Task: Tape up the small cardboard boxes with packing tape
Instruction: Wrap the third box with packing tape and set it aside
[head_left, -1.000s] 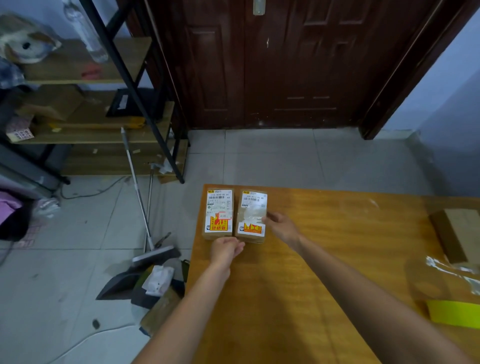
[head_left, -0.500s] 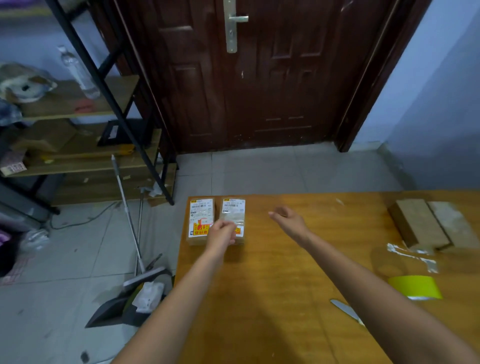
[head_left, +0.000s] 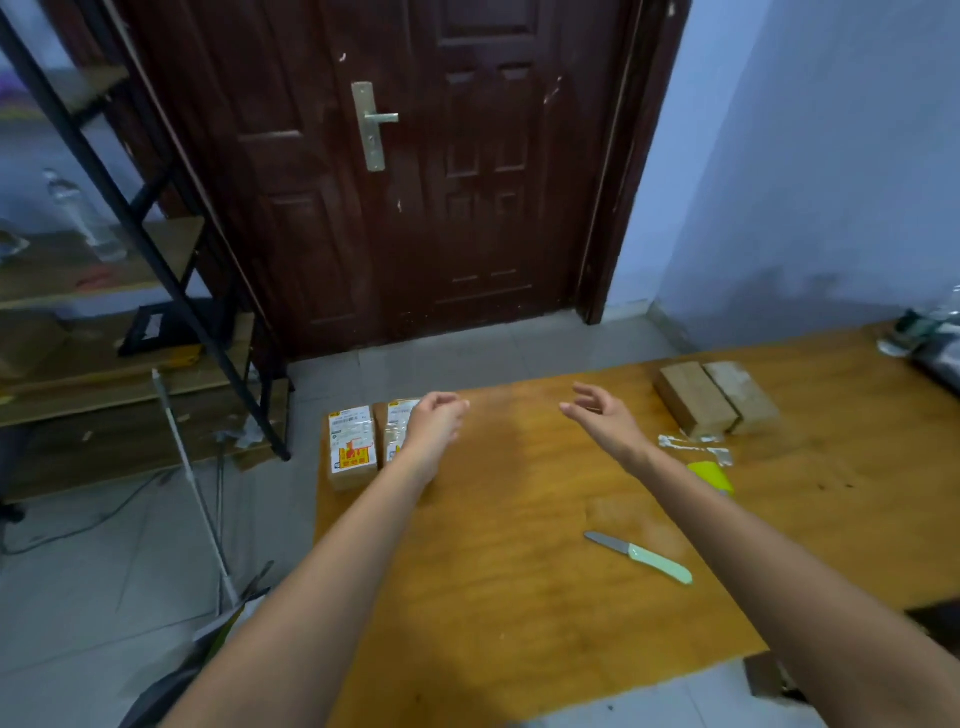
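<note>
Two small cardboard boxes with white and orange labels lie side by side at the table's far left corner: one box in full view, the other box partly hidden behind my left hand. That hand hovers over it with loosely curled fingers and holds nothing. My right hand floats above the middle of the table, fingers relaxed and empty. Two plain brown boxes lie at the far right. A yellow-green tape roll peeks out behind my right forearm, with a clear tape strip beside it.
A knife with a pale green handle lies on the wooden table. A bottle and dark items sit at the far right edge. A black-framed shelf and a broom stand left; a dark door is ahead.
Both hands have left the labelled boxes and risen, drifting right. The view has swung up and right, bringing the plain boxes, tape roll and knife into sight.
</note>
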